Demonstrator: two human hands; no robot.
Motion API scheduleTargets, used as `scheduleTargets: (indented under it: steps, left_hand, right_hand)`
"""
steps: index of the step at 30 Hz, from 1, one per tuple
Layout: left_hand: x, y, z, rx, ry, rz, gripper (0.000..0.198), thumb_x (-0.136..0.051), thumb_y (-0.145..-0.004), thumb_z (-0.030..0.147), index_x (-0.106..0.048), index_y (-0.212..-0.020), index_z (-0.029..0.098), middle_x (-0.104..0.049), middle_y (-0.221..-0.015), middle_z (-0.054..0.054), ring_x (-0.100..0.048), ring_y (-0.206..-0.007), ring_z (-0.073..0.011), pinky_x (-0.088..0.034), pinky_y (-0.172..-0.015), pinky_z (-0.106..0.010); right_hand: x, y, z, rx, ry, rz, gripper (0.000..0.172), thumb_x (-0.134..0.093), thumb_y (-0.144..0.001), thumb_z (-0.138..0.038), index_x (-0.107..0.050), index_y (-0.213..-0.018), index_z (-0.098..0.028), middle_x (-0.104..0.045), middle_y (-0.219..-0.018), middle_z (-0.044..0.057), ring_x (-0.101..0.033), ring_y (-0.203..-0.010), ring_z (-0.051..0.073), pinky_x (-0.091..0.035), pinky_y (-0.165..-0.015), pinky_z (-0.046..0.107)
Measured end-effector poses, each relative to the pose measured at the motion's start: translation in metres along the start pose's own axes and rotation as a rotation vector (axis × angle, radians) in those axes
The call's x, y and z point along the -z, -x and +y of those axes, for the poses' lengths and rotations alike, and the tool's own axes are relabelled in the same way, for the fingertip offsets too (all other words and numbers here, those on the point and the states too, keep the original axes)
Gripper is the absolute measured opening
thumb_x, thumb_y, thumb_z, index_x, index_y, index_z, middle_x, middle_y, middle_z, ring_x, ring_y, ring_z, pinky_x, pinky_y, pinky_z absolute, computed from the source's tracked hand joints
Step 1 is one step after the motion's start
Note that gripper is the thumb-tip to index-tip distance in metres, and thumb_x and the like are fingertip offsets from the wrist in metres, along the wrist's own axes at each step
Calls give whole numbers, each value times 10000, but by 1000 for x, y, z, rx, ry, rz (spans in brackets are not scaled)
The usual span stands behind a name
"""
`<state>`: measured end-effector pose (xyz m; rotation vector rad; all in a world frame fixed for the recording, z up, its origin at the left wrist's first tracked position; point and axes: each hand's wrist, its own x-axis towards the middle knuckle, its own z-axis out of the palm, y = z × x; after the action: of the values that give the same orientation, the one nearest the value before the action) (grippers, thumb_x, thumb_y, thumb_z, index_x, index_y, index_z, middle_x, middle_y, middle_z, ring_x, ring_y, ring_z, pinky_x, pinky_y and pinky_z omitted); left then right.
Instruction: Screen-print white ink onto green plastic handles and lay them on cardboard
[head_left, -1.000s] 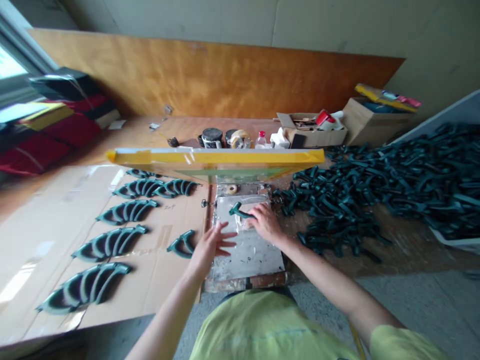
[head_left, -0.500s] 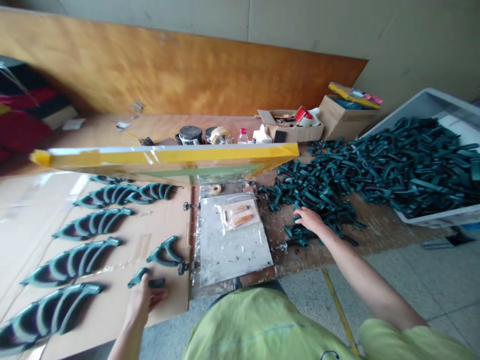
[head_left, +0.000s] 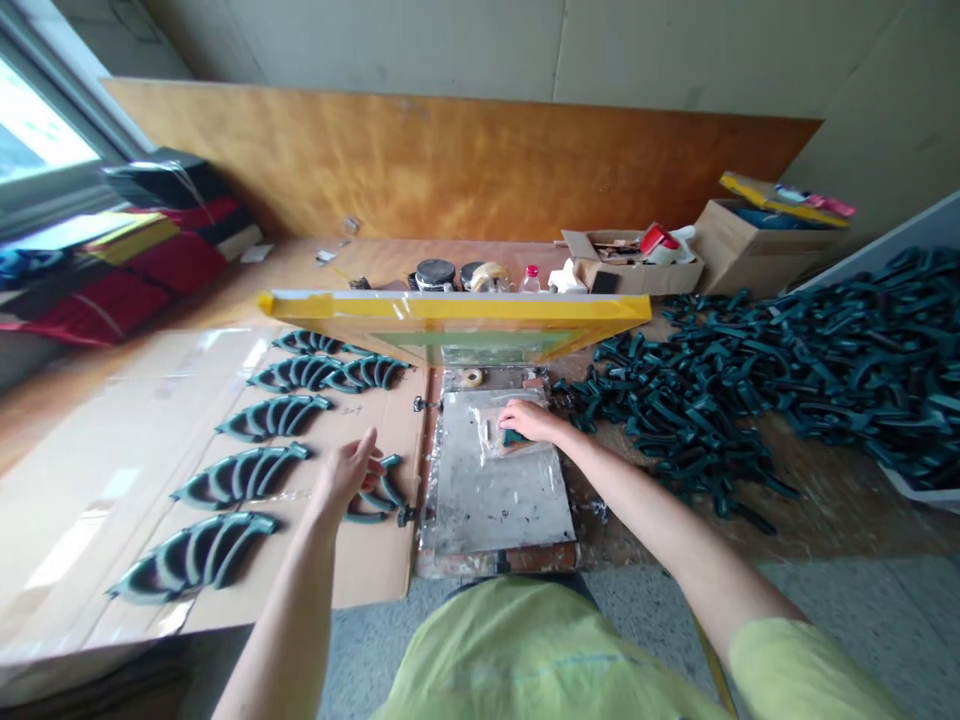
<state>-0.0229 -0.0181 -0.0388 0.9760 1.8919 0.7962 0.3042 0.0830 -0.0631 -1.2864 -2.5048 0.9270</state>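
My right hand [head_left: 534, 421] is closed on a dark green plastic piece [head_left: 512, 437], at the clear-film patch on the grey plate [head_left: 499, 510]. Most of that piece is hidden under the fingers. Over the cardboard sheet [head_left: 375, 580], my left hand [head_left: 351, 468] is open with its fingers outstretched. Beside its fingertips lie a few curved dark green pieces [head_left: 391, 488], partly covered by the hand. Fanned rows of similar curved pieces [head_left: 214, 555] spread out further left on the cardboard. A screen frame edged with yellow tape [head_left: 457, 312] stands tilted up behind the plate.
A large heap of loose green pieces [head_left: 675, 400] lies to the right, running into a pale bin [head_left: 919, 490]. Behind the frame are dark-lidded jars [head_left: 435, 274], a red-capped bottle [head_left: 531, 280] and an open carton [head_left: 637, 275]. Clamp knobs [head_left: 406, 515] flank the plate.
My right hand has moved left from the heap to the plate with a green piece. My left hand has let go of its piece at the small group. The view has shifted left.
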Motion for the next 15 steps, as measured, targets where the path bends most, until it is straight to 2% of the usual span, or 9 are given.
scheduleTargets:
  steps: [2,4,7,9,12,15]
  left_hand:
    - [-5,2,33,-132,98,9,545,-553,-741,696,-606,-703,155,-643,-543,-59,-550,-410,-140,-443,-406,-228]
    - [-11,8,63,-249,223,21,522,-564,-757,672,-608,-739,152,-625,-524,-37,-525,-383,-118,-427,-388,-209]
    - [-20,19,101,-415,449,76,487,-564,-787,641,-601,-892,166,-604,-502,12,-493,-356,-94,-402,-376,-179]
    - [-26,24,121,-514,594,104,495,-531,-805,655,-564,-961,186,-604,-506,33,-485,-350,-88,-390,-377,-170]
    - [-30,28,140,-561,713,98,489,-476,-820,679,-533,-875,196,-593,-495,31,-477,-345,-86,-388,-383,-176]
    - [-27,31,136,-540,710,97,483,-463,-832,662,-539,-758,191,-560,-464,26,-471,-352,-93,-390,-381,-190]
  right_hand:
    - [-8,-16,-4,-23,17,17,161,-598,-853,-144,-757,-875,-157,-680,-876,48,-627,-831,161,-444,-804,259]
    - [-15,-20,-4,-44,25,108,184,-623,-836,-132,-749,-967,-164,-686,-957,60,-633,-864,160,-450,-820,261]
    - [-26,-9,-4,-3,75,246,328,-626,-851,-160,-678,-1172,-198,-668,-1140,81,-632,-984,169,-454,-885,281]
    - [-39,4,-4,88,164,275,379,-585,-903,-250,-608,-1279,-216,-624,-1276,93,-584,-1142,197,-416,-993,334]
    - [-56,19,-2,206,317,217,501,-551,-925,-391,-497,-1389,-209,-494,-1441,101,-424,-1343,243,-263,-1134,456]
    - [-55,26,10,146,396,212,553,-545,-915,-457,-488,-1392,-183,-473,-1454,110,-368,-1382,272,-203,-1154,514]
